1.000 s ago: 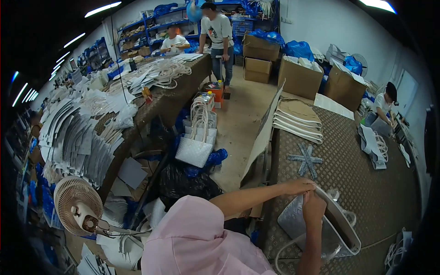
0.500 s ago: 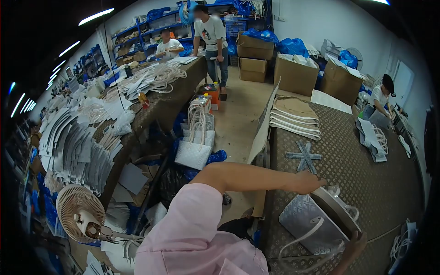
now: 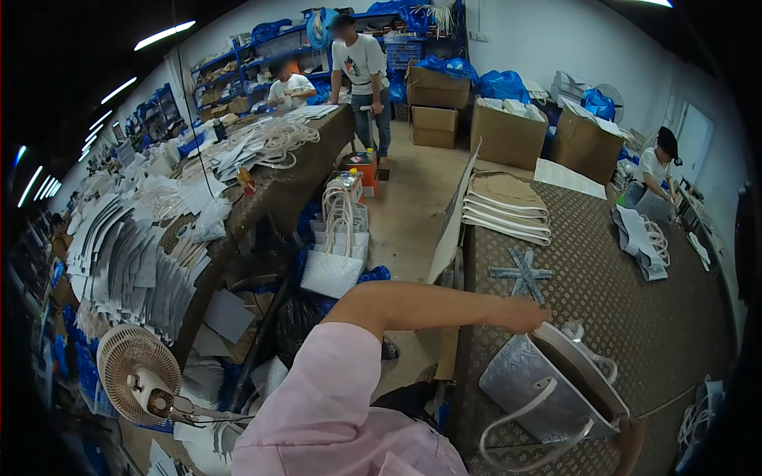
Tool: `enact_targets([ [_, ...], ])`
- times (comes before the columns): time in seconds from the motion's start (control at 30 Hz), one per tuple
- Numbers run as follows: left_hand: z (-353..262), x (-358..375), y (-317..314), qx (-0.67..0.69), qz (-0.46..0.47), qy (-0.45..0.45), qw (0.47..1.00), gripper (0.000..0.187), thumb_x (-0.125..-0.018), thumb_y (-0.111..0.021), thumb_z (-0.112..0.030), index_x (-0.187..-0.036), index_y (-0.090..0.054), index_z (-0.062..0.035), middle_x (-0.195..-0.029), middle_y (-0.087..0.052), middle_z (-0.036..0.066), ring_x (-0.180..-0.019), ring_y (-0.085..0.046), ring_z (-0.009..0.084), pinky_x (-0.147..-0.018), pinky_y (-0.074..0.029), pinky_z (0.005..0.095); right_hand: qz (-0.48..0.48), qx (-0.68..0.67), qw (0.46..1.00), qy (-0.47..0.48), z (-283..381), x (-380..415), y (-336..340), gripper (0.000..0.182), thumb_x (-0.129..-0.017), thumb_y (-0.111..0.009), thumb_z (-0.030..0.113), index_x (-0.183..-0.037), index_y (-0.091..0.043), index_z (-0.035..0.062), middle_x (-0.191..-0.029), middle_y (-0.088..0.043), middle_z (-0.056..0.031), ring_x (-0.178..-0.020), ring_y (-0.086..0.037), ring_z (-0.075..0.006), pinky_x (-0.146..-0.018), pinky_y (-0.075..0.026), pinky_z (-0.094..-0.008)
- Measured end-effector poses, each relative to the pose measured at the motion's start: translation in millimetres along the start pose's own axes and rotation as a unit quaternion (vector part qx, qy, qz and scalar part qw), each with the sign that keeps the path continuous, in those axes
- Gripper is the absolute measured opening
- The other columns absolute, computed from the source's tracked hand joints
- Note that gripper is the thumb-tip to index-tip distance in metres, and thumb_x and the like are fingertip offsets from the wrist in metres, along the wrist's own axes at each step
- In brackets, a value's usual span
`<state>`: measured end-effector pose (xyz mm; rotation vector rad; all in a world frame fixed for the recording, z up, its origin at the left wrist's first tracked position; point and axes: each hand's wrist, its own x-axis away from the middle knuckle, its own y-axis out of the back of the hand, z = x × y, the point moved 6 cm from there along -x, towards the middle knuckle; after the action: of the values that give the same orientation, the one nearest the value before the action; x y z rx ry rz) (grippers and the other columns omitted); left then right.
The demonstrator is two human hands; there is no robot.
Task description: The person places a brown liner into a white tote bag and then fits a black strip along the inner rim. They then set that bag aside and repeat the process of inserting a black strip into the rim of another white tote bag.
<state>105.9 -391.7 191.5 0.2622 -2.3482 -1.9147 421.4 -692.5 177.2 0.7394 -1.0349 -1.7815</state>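
A silver-grey handbag (image 3: 528,385) with pale looped handles lies on the patterned brown table at the lower right, its top opening facing right. My left hand (image 3: 526,315) is closed on the upper corner of the bag's rim. At the rim's lower right corner is my right hand (image 3: 631,436), its fingers partly hidden and dim. One handle (image 3: 488,448) hangs over the near side of the bag, the other lies beyond the opening. Just above my left hand, crossed grey strips (image 3: 521,274) rest on the table.
Folded pale-edged pieces (image 3: 506,208) lie at the table's far left edge. Grey parts with handles (image 3: 640,242) are farther right. Silver bags (image 3: 334,270) stand in the aisle. A fan (image 3: 140,374) is at lower left. Several co-workers (image 3: 361,67) are in the background.
The bag's opening looks wider. My left hand has shifted slightly left with the rim, and my right hand has moved slightly down at the other corner. The view has shifted slightly.
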Motion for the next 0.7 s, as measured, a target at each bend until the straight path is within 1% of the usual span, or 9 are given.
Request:
enact_targets([
  [0.2, -15, 7, 8, -0.098, 0.033, -0.095, 0.990, 0.070, -0.079, -0.051, -0.006, -0.140, -0.017, -0.0005, -0.070, -0.061, 0.019, -0.067, -0.062, 0.0349, -0.056, -0.048, 0.0453, 0.011, -0.089, 0.991, -0.100, 14, 8, 5, 0.045, -0.090, -0.046, 0.026, -0.056, -0.055, -0.0036, -0.038, -0.046, -0.0078, -0.038, -0.054, -0.0165, -0.036, -0.037, -0.0343],
  [0.3, -13, 0, 1, -0.141, 0.056, -0.130, 0.980, 0.071, -0.079, -0.052, -0.006, -0.141, -0.017, -0.0016, -0.070, -0.061, 0.019, -0.064, -0.062, 0.0337, -0.053, -0.047, 0.0444, 0.004, 0.022, 0.988, -0.150, -21, -2, -1, 0.048, -0.091, -0.046, 0.029, -0.057, -0.056, -0.0047, -0.040, -0.047, -0.0096, -0.040, -0.055, -0.0172, -0.041, -0.040, -0.0363],
  [0.4, -19, 6, 9, -0.158, 0.058, -0.152, 0.974, 0.067, -0.083, -0.050, -0.010, -0.141, -0.016, -0.0029, -0.070, -0.061, 0.019, -0.065, -0.062, 0.0342, -0.054, -0.047, 0.0443, -0.086, 0.131, 0.987, -0.029, -39, 6, -2, 0.050, -0.091, -0.046, 0.031, -0.059, -0.058, -0.0055, -0.041, -0.048, -0.0104, -0.043, -0.055, -0.0179, -0.047, -0.042, -0.0360],
  [0.47, -19, 12, 24, -0.103, 0.040, -0.091, 0.990, 0.062, -0.086, -0.049, -0.014, -0.140, -0.020, -0.0030, -0.070, -0.061, 0.018, -0.067, -0.062, 0.0342, -0.056, -0.048, 0.0433, 0.001, 0.095, 0.989, -0.109, -9, 18, 5, 0.038, -0.091, -0.046, 0.030, -0.079, -0.061, -0.0035, -0.065, -0.058, -0.0211, -0.065, -0.056, -0.0417, -0.060, -0.040, -0.0456],
  [0.53, -14, 17, 21, -0.051, 0.020, -0.026, 0.998, 0.058, -0.089, -0.048, -0.018, -0.139, -0.025, -0.0032, -0.071, -0.062, 0.016, -0.068, -0.062, 0.0342, -0.058, -0.048, 0.0422, -0.066, 0.106, 0.982, -0.141, -17, 30, 0, 0.037, -0.092, -0.044, 0.029, -0.086, -0.062, -0.0029, -0.078, -0.060, -0.0221, -0.075, -0.057, -0.0392, -0.067, -0.042, -0.0438],
  [0.6, 14, 29, 25, 0.223, -0.262, 0.045, 0.938, 0.050, -0.092, -0.047, -0.032, -0.131, -0.040, -0.0022, -0.078, -0.064, 0.012, -0.072, -0.063, 0.0297, -0.064, -0.050, 0.0385, -0.139, 0.115, 0.968, -0.172, -48, 25, -25, 0.038, -0.093, -0.043, 0.029, -0.092, -0.063, -0.0023, -0.091, -0.062, -0.0231, -0.084, -0.058, -0.0366, -0.073, -0.043, -0.0421],
  [0.63, 30, 20, 6, 0.226, -0.254, 0.037, 0.940, 0.050, -0.092, -0.047, -0.032, -0.131, -0.040, -0.0022, -0.078, -0.064, 0.012, -0.072, -0.063, 0.0297, -0.064, -0.050, 0.0385, -0.250, -0.066, 0.958, -0.122, -83, 16, -44, 0.041, -0.095, -0.039, 0.032, -0.100, -0.062, -0.0014, -0.104, -0.059, -0.0211, -0.096, -0.055, -0.0334, -0.082, -0.041, -0.0405],
  [0.67, 52, 7, -28, 0.364, -0.297, 0.036, 0.882, 0.053, -0.092, -0.044, -0.041, -0.126, -0.045, -0.0015, -0.086, -0.064, 0.013, -0.080, -0.062, 0.0280, -0.072, -0.049, 0.0378, -0.236, -0.347, 0.905, -0.074, -65, 22, -59, 0.047, -0.096, -0.034, 0.037, -0.109, -0.059, -0.0003, -0.112, -0.057, -0.0165, -0.106, -0.050, -0.0298, -0.092, -0.036, -0.0394],
  [0.7, 39, -2, -55, 0.540, -0.259, 0.042, 0.800, 0.057, -0.091, -0.041, -0.048, -0.122, -0.049, -0.0010, -0.092, -0.064, 0.013, -0.086, -0.062, 0.0258, -0.077, -0.049, 0.0369, -0.217, -0.599, 0.770, -0.042, -37, 27, -72, 0.054, -0.097, -0.030, 0.043, -0.118, -0.056, 0.0008, -0.121, -0.055, -0.0118, -0.117, -0.045, -0.0262, -0.102, -0.031, -0.0382],
])
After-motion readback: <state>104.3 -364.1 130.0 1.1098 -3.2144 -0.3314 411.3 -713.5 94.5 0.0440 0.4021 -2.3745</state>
